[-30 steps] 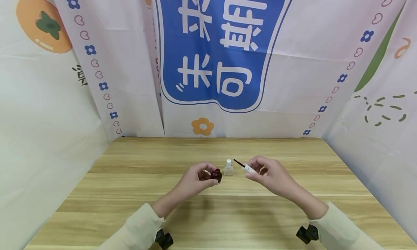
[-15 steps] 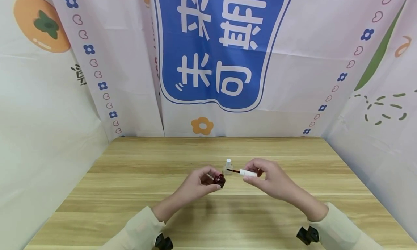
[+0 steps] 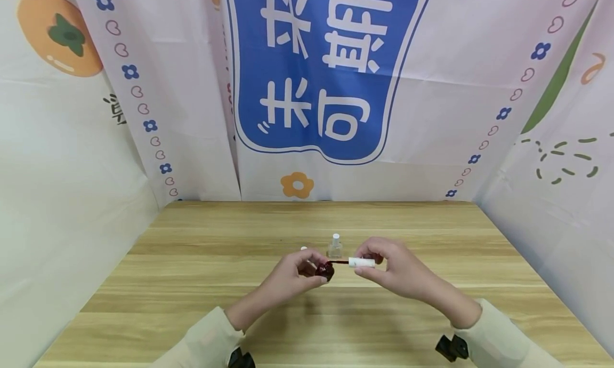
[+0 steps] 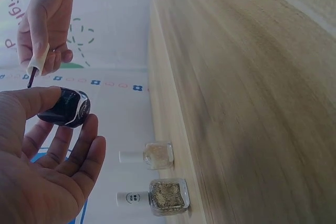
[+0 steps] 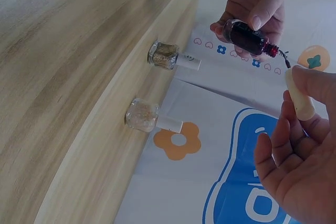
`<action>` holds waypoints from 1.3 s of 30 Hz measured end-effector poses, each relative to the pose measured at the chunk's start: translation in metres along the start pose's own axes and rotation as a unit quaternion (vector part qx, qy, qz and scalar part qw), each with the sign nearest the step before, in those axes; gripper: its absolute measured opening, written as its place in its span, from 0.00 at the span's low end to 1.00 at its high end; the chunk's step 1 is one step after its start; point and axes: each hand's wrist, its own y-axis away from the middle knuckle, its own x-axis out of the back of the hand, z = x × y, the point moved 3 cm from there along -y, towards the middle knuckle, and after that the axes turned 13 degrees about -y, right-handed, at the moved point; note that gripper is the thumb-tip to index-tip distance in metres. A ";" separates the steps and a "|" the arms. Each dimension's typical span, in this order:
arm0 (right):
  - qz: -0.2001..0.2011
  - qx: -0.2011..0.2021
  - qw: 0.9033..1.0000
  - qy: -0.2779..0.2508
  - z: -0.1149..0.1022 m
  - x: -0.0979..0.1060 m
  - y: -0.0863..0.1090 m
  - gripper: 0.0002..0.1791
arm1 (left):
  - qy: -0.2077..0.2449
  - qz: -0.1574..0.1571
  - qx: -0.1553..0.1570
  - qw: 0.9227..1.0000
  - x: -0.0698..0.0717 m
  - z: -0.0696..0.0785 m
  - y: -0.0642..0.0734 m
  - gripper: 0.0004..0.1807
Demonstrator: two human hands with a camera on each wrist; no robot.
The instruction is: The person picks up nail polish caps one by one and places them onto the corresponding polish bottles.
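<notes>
My left hand (image 3: 297, 276) pinches a dark red nail polish bottle (image 5: 247, 38) between thumb and fingers, above the table. Its uncapped neck tilts toward the right hand. In my right hand (image 3: 395, 264) is a white brush cap (image 3: 362, 262), held by thumb and fingertips. The thin dark brush (image 3: 338, 262) points left, its tip at the bottle's mouth; whether the tip is inside cannot be told. Behind the hands stands a clear nail polish bottle (image 5: 142, 114) with a white cap. A gold glitter nail polish bottle (image 4: 168, 196) is mostly hidden by my left hand in the head view.
Both standing bottles rest on the wooden table (image 3: 201, 261). A white printed cloth (image 3: 192, 90) hangs behind the table and along both sides. Dark camera mounts (image 3: 452, 348) sit at the wrists.
The right hand has swung the brush down and left, from pointing up to the bottle's mouth. The left hand has moved slightly right and down, tilting the bottle toward the brush.
</notes>
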 end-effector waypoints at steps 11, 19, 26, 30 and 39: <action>-0.012 0.016 1.000 0.015 -0.001 -0.003 0.000 0.05 | -0.016 -0.002 -0.015 1.000 -0.001 0.002 0.002 0.13; -0.012 0.020 1.000 0.009 -0.001 -0.004 -0.001 0.07 | -0.010 -0.014 -0.007 1.000 -0.003 0.001 0.003 0.12; -0.007 0.004 1.000 -0.016 0.001 -0.007 -0.001 0.07 | -0.003 -0.018 -0.016 1.000 -0.005 0.001 0.003 0.12; -0.006 -0.008 1.000 -0.029 -0.001 -0.007 -0.001 0.07 | -0.005 -0.021 -0.017 1.000 -0.006 0.001 0.003 0.12; 0.004 -0.008 0.997 -0.075 -0.003 -0.012 -0.003 0.08 | 0.001 -0.030 -0.019 0.999 -0.010 0.004 0.004 0.12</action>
